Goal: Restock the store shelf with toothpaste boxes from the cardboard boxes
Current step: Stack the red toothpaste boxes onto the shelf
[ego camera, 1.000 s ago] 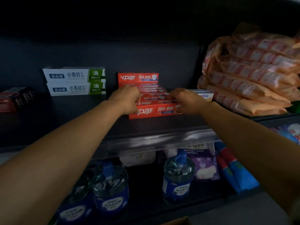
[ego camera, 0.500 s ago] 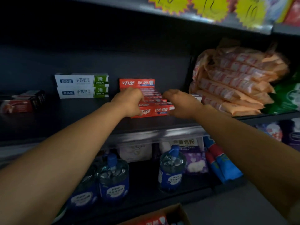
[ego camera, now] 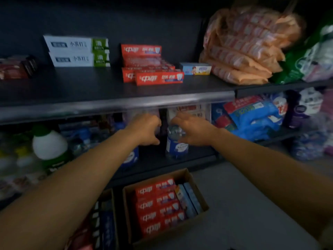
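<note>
My left hand and right hand hung below the shelf edge, both holding nothing, fingers loosely curled, a little apart. The red toothpaste boxes lay stacked on the shelf, far centre, the front one shifted right of those behind. More red boxes sat packed flat in the open cardboard box near me on the floor. I judged them light, stiff card, smooth and a bit slick, long and thin with sharp corners; best taken across the long sides, several at once. Left of the stack stood white-and-green boxes; to the right, soft orange packets.
</note>
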Tool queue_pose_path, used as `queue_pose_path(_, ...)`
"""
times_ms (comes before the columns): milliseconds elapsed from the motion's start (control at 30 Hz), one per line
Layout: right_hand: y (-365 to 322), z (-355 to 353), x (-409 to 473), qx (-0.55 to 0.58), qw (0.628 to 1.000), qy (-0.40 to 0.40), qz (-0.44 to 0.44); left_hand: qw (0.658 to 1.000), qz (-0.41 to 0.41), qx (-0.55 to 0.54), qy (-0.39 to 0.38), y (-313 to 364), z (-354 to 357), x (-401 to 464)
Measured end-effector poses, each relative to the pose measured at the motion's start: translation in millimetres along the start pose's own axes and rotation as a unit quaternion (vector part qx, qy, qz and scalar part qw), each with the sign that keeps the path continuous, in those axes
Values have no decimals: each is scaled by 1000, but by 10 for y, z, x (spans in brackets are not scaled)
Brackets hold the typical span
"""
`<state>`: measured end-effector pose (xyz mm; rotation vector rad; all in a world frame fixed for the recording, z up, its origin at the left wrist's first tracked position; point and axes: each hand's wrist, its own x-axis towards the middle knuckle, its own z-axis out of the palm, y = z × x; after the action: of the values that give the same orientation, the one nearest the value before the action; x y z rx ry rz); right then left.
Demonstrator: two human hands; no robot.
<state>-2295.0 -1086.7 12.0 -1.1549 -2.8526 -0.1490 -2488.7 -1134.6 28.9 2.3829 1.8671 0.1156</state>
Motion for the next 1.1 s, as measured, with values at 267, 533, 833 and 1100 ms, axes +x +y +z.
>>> queue_pose_path(267, -117, 1248, -311, 50, 993, -104, -4, 991, -2, -56, -119, -33, 1337, -39)
queue_pose_path(533, -123, 2389, -259, 113, 979, -168, -5, 973, -43, -103, -201, -189, 2285, 43)
queue_pose_path(833, -174, 3174, -107, 88, 966, -243, -22, 965, -62, -131, -219, -453, 2875, 66)
queue_pose_path(1100, -278, 3286, -50, 81, 968, -239, -1, 964, -73, -130, -218, -578, 2966, 49)
